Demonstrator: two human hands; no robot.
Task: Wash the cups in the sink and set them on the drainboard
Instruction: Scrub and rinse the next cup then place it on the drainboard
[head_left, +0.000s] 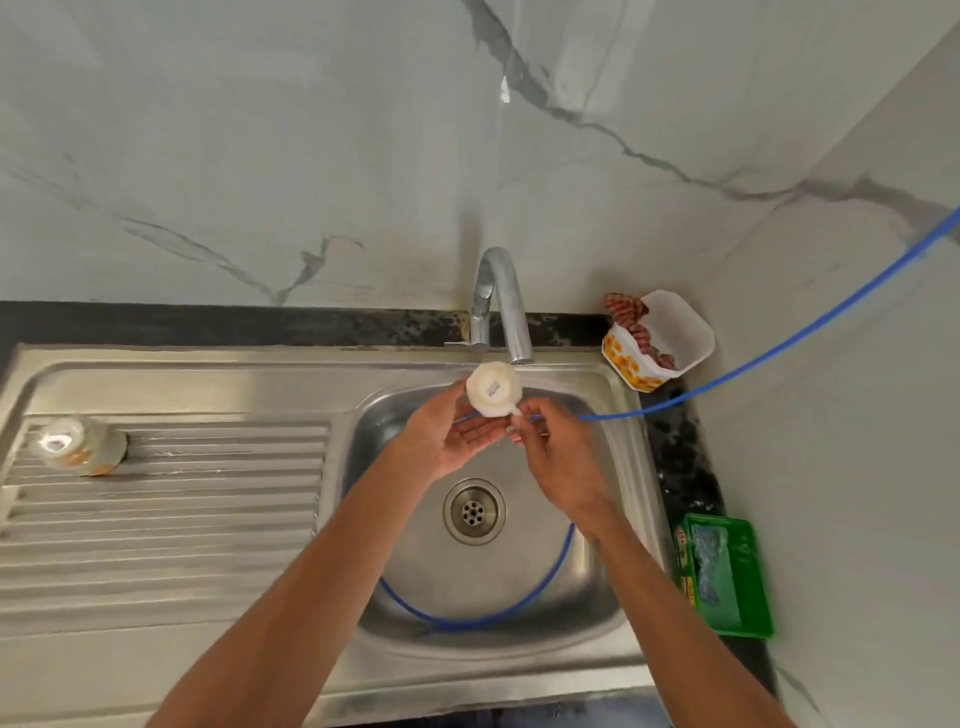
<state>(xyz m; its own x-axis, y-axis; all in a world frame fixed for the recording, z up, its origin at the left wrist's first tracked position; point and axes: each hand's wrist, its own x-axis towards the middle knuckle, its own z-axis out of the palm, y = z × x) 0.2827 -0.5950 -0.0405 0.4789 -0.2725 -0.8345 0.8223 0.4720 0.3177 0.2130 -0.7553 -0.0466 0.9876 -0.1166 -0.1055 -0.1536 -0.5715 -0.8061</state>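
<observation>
White cup first: we hold it upside down over the back of the sink, right by the mouth of the tap, with its bottom and a small sticker facing up at us. Our left hand sits under it with the palm up, and its grip is curled lightly round the side of the cup. Our right hand pinches the little handle between finger and thumb. We cannot see any water coming out of the tap, so we cannot tell if it is running. Wet cups are slippery, so this one could slide out of our fingers. It would fall into the steel sink and might chip or crack, because the handle pinch is small and the left hand holds it only loosely. A blue hose comes over the right edge of the sink and loops round the bottom, near the drain. Our arms could catch on it when we carry the cup to the left. Over on the drainboard, near its back left corner, one cup already sits upside down. If we set ours too close, the two could knock together. The ridges there could also make a cup wobble and tip if we let go too soon.
</observation>
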